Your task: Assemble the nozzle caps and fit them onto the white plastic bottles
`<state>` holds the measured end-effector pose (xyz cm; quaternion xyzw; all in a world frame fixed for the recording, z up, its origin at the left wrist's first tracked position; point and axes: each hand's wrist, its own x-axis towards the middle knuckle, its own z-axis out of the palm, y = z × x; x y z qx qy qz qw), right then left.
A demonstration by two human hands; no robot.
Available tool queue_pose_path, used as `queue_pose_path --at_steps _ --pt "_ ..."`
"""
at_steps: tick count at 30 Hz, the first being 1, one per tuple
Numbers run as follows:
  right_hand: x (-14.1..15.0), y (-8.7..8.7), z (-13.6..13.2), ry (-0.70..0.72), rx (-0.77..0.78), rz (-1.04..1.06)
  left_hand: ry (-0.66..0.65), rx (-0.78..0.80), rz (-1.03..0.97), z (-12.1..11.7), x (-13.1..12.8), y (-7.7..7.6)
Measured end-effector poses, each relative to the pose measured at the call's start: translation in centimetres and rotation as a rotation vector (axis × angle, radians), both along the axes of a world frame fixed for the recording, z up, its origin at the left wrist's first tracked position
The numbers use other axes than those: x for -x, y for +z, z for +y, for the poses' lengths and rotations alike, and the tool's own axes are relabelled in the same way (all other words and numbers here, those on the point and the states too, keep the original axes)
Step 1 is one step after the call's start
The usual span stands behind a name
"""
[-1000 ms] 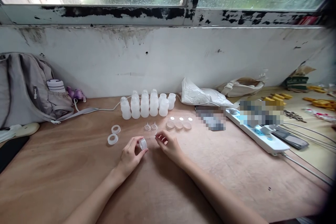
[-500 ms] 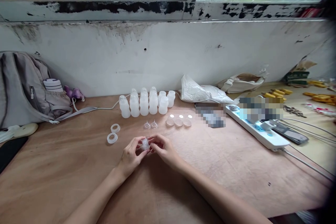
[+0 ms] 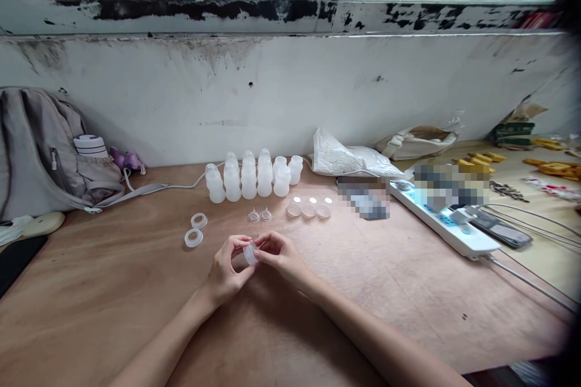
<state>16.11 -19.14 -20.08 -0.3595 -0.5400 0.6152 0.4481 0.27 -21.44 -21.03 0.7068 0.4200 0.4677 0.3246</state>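
Though open-topped, three bottles [image 3: 282, 182] beyond ring [image 3: 249, 254]

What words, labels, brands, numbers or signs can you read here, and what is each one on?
None can be read.
Power strip: blue marks, too small to make out.
Green package: any print is too blurred to read.
Held ring and bottles: no lettering shows.

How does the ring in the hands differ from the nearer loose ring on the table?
The held ring is tilted; the nearer ring lies flat on the table. The held ring mostly shows its side; the nearer ring shows its open middle. The left hand grips the held ring and the right hand touches it; neither touches the nearer ring. Both look round and whitish.
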Motion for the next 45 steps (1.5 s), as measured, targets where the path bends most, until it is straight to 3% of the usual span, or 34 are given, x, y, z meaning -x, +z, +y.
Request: queue_pose_path --at_steps 3,7,12,16,25,28,34,40,45 --pt "-0.1 0.2 0.0 -0.003 0.061 -0.003 -0.002 -0.065 -0.033 -0.2 0.0 0.0" --pt "-0.2 0.5 -0.2 0.221 0.216 0.076 0.019 -0.124 0.084 -0.4 -0.1 0.5" --pt "-0.2 0.1 0.1 0.042 0.006 -0.082 0.048 0.0 0.163 -0.2 -0.2 1.3" --pt "-0.2 -0.2 0.0 0.044 -0.072 -0.146 0.087 0.151 0.124 0.1 -0.2 1.1" --pt "0.1 -0.3 -0.6 -0.041 -0.245 -0.36 0.19 0.127 0.265 -0.3 -0.6 1.2" --pt "0.1 -0.2 -0.7 -0.05 -0.249 -0.359 0.218 0.11 0.323 -0.5 -0.6 1.1" --pt "0.4 -0.9 -0.5 0.07 -0.05 -0.174 0.249 0.146 0.292 -0.3 -0.4 0.8" --pt "0.2 -0.9 -0.5 -0.012 -0.153 -0.229 0.109 0.149 0.232 -0.3 -0.3 1.2" --pt "0.2 -0.6 -0.6 -0.021 -0.267 -0.289 0.086 0.195 0.152 -0.2 -0.4 1.2"
